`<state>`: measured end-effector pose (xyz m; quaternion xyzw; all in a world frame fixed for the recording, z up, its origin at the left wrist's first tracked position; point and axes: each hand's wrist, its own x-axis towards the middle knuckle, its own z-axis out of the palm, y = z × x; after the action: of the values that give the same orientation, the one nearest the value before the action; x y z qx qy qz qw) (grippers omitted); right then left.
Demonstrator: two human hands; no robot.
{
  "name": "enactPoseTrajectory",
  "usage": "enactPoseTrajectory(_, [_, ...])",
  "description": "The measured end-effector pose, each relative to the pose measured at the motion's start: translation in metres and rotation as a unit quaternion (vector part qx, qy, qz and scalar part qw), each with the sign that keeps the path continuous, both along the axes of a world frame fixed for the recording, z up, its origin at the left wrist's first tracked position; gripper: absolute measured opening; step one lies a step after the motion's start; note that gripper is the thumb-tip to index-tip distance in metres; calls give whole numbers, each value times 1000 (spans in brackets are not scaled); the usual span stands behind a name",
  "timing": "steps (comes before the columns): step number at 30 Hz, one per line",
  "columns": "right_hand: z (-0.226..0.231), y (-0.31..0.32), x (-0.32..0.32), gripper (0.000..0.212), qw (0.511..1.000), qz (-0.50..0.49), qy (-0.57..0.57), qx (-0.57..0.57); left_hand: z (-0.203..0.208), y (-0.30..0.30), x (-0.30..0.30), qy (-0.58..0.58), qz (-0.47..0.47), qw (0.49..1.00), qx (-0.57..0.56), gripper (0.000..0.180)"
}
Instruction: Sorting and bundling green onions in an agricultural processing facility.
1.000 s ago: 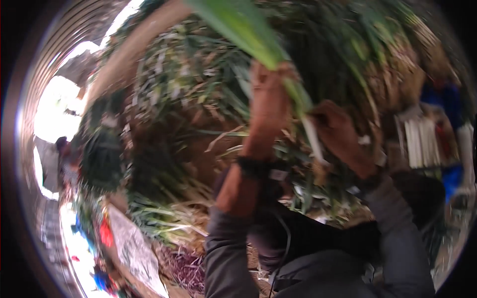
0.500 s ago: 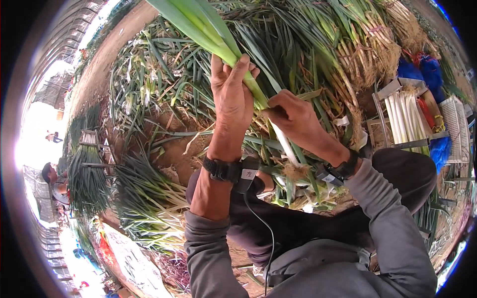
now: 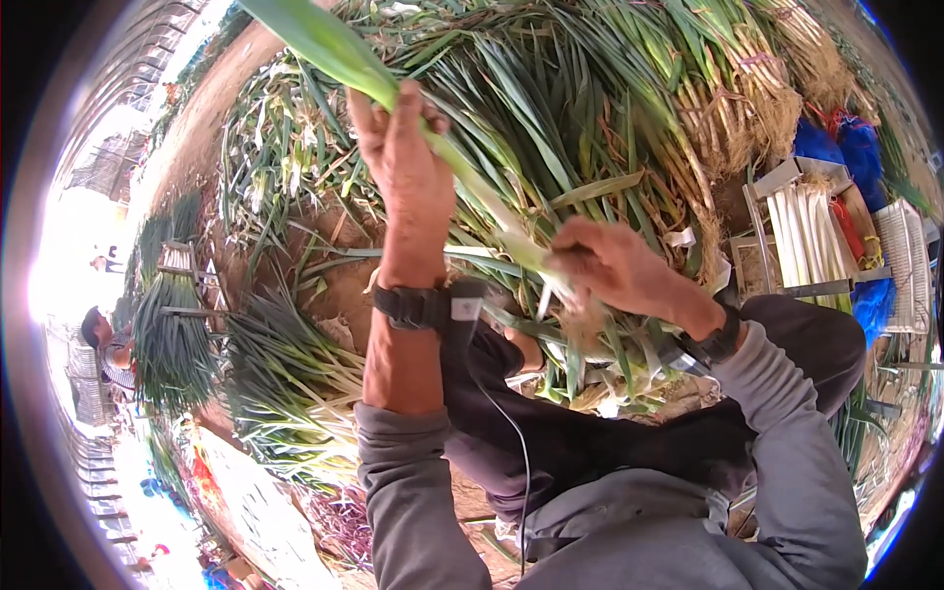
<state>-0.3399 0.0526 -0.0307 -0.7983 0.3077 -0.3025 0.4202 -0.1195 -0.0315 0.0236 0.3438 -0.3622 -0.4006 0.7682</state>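
A long green onion (image 3: 469, 179) slants across the middle, green leaves toward the upper left and its white root end toward the lower right. My left hand (image 3: 405, 162) is closed round it where the leaves meet the pale stalk. At the lower stalk, my right hand (image 3: 629, 270) has its fingers bent in against a strip of outer leaf (image 3: 526, 249), which lies along the white part. Motion smears those fingertips and the roots beside them. Both wrists wear black straps, and a small device with a cable sits by the left one.
Heaped green onions (image 3: 531, 93) and loose leaves (image 3: 285, 147) cover the ground ahead. Tied bundles with roots lie far right. White trimmed stalks (image 3: 808, 231) rest in a metal rack at right, by a white basket (image 3: 902, 261). Another pile (image 3: 295, 379) lies left; a person (image 3: 113, 344) sits beyond.
My left hand has shifted left and slightly up with the green onion. My right hand has slid down the stalk toward the roots, dragging the outer leaf along.
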Motion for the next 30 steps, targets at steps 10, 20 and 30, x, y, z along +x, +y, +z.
enactPoseTrajectory(10, [-186, 72, -85, 30, 940, 114, 316, 64, 3, -10, 72, -45, 86, 990, -105, 43])
enactPoseTrajectory(20, [-70, 3, 38, 37, 952, -181, 94, -228, -2, -8, 59, 21, 84, 996, -35, 52])
enactPoseTrajectory(30, [-47, -7, 35, 25, 984, -139, -39, -107, -5, -1, 69, 109, -158, 979, -68, 30])
